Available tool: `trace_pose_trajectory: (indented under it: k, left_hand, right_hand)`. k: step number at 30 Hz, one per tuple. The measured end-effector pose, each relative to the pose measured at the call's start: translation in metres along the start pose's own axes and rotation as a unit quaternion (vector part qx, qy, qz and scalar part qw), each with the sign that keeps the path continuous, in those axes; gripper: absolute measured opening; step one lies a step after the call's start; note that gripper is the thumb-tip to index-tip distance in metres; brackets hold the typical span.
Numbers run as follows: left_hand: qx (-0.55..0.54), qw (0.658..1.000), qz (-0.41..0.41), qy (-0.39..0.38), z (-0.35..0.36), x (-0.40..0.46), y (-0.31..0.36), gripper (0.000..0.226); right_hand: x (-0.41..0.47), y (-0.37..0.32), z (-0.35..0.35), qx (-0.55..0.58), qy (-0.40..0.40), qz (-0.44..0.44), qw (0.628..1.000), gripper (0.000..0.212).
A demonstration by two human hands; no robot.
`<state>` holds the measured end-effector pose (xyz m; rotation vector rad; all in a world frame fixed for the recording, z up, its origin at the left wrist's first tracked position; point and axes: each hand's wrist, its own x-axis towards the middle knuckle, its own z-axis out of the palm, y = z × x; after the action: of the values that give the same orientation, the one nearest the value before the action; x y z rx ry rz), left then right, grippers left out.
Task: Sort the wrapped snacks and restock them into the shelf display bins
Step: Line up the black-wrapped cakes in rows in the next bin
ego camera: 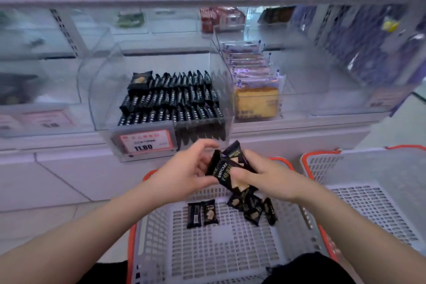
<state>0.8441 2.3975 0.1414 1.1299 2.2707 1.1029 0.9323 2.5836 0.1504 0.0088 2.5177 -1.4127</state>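
Black snack packs [227,169] sit bunched between both hands above the basket [147,233]: the left hand [187,172] pinches their edge, the right hand [260,174] has a closed grip on them. More packs [250,210] lie loose in the basket. Rows of them fill the clear bin [103,90] ahead.

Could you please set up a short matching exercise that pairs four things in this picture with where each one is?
Things:
1. Black packs in rows
2. Yellow cake packs
3. Loose black packs
4. Price tag

Places:
A. On the basket floor
B. On the front of the clear bin
C. Inside the clear bin
D. In the bin to the right of the black packs

Pairs: 1-C, 2-D, 3-A, 4-B
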Motion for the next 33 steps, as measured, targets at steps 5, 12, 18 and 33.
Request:
trace_pose_trajectory:
  k: [5, 12, 18, 33]
  left_hand:
    - [-0.148, 0.980, -0.001, 0.133, -0.040, 0.004, 0.019, 0.035]
    - [-0.023, 0.963, 0.027, 0.267, -0.106, 0.016, 0.020, 0.022]
    - [0.336, 0.927, -0.058, 0.158, -0.167, 0.069, -0.009, 0.042]
    - [0.462, 0.827, -0.313, -0.065, -0.199, 0.158, -0.058, 0.044]
  right_hand:
    - [0.004, -0.044, -0.014, 0.065, 0.000, -0.022, 0.998, 0.037]
    - [0.052, -0.092, -0.035, 0.139, 0.159, -0.047, 0.976, 0.019]
    - [0.124, -0.117, -0.042, 0.070, 0.202, 0.024, 0.977, 0.026]
    - [0.249, -0.110, -0.032, -0.170, 0.211, 0.070, 0.960, 0.036]
